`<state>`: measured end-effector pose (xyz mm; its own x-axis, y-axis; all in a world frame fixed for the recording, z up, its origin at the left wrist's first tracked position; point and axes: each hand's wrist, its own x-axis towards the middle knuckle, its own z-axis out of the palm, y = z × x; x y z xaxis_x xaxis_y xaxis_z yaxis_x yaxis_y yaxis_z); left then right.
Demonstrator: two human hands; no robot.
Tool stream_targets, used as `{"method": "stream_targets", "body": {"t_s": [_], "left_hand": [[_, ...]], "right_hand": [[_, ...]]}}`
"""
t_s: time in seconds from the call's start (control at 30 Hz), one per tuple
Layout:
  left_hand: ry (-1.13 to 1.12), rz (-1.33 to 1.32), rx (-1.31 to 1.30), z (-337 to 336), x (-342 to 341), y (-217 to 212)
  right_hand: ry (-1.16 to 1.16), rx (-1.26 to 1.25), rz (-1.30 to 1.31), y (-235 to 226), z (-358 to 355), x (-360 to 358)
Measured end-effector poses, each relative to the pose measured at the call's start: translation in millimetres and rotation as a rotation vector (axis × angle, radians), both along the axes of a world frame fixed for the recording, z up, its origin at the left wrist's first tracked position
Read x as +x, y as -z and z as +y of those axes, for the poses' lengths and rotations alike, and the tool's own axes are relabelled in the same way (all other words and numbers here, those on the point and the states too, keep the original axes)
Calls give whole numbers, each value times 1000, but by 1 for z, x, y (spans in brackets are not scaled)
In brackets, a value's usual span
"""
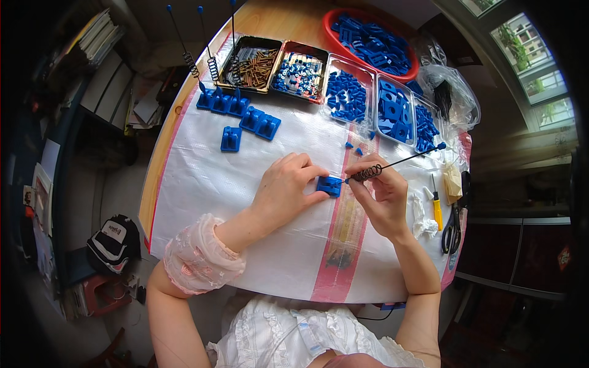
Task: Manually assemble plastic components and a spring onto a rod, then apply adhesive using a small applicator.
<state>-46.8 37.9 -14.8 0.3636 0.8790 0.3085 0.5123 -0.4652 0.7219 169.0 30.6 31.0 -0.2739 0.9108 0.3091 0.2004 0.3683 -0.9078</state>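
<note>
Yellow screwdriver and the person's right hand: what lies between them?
In the head view, a crumpled white wad lies between the right hand and the yellow screwdriver.

Dark backpack (115, 245) — bright window (532, 52)

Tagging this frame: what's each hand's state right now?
Left hand: closed, holding a small blue block between thumb and fingers.
Right hand: closed, holding a black spring rod by its coiled end.

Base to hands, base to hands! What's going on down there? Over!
Left hand gripping blue block. Right hand holding spring rod, near end by the block. Loose blue bits beyond, not in the way. Over.
</note>
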Motion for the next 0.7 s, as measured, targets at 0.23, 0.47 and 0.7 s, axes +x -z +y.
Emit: {"method": "stream_targets", "body": {"t_s": [0.23, 0.47, 0.7], "left_hand": [[-6, 7, 8, 0, 0, 1], [-10, 15, 5, 0, 0, 1], [-11, 17, 9, -1, 0, 1]], "right_hand": [[-11, 25, -29, 2, 1, 0], [-15, 21, -29, 2, 1, 0], [-12, 39, -57, 6, 2, 0]]}}
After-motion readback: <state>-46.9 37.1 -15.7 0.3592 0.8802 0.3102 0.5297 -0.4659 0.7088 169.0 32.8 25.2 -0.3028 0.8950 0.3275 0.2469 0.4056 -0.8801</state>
